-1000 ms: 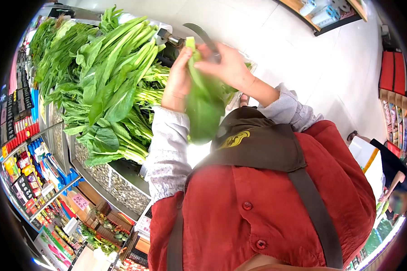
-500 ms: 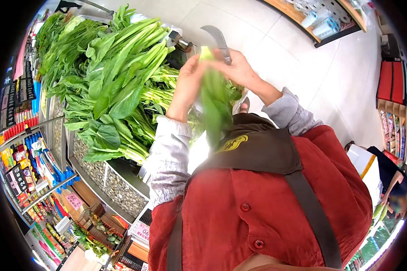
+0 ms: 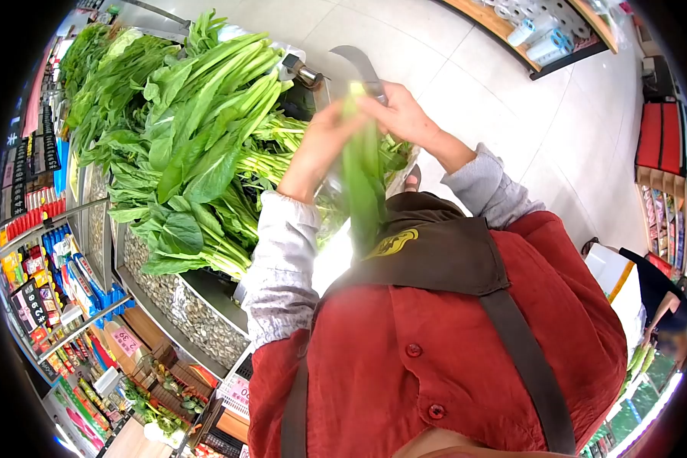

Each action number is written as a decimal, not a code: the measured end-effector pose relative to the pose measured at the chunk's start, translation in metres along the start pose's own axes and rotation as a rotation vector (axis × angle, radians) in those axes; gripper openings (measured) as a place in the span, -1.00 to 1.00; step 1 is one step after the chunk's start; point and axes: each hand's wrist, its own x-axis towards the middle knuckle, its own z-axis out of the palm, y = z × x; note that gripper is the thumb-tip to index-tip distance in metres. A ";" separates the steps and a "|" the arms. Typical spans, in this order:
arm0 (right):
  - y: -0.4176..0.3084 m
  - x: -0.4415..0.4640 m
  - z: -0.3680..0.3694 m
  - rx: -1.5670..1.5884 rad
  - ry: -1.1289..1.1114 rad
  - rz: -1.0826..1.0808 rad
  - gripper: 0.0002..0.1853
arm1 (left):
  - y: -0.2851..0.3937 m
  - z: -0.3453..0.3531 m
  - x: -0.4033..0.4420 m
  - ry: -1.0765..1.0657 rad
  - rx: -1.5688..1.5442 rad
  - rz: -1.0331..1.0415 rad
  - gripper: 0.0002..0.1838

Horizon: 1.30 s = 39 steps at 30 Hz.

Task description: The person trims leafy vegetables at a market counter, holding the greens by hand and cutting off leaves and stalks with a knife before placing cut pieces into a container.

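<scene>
A leafy green vegetable (image 3: 364, 175) hangs, blurred by motion, with its pale stalk end up between my hands. My left hand (image 3: 324, 137) is closed around its stalk from the left, the fingertips smeared. In my right hand (image 3: 404, 118) is a knife with a hooked, curved blade (image 3: 359, 67), its tip pointing up and left. The fingers of that hand also meet the stalk, close to my left fingers. Just left of my hands lies a large pile of leafy greens (image 3: 198, 153).
A metal fitting (image 3: 305, 72) juts out beside the pile. Pebble-filled troughs (image 3: 198, 313) border the display, with packaged goods (image 3: 69, 267) beyond. A shelf with paper rolls (image 3: 542, 34) stands on the tiled floor (image 3: 504, 99). Another person (image 3: 668, 305) is at far right.
The vegetable has shifted slightly right, and its stalk end sits a little lower. The knife blade has moved a little left and up. The other person's arm at far right has moved.
</scene>
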 end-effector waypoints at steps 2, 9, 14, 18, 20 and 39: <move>-0.003 0.002 -0.006 -0.052 -0.046 -0.014 -0.67 | 0.007 0.006 -0.002 0.068 -0.010 -0.043 -0.60; -0.003 0.010 -0.020 -0.117 -0.159 0.036 -0.56 | 0.010 0.007 0.004 0.109 0.082 -0.051 -0.72; 0.001 0.007 -0.022 -0.144 -0.146 0.058 -0.78 | 0.001 0.004 0.010 0.091 0.078 -0.057 -0.77; -0.003 0.003 -0.022 -0.168 -0.144 0.061 -0.79 | -0.003 0.002 0.012 0.084 0.084 -0.088 -0.79; -0.006 0.002 -0.024 -0.155 -0.161 0.069 -0.79 | -0.003 0.000 0.014 0.044 0.085 -0.109 -0.79; -0.011 -0.001 -0.050 -0.272 -0.329 0.068 -0.77 | 0.027 0.002 0.007 -0.107 0.025 -0.221 -0.79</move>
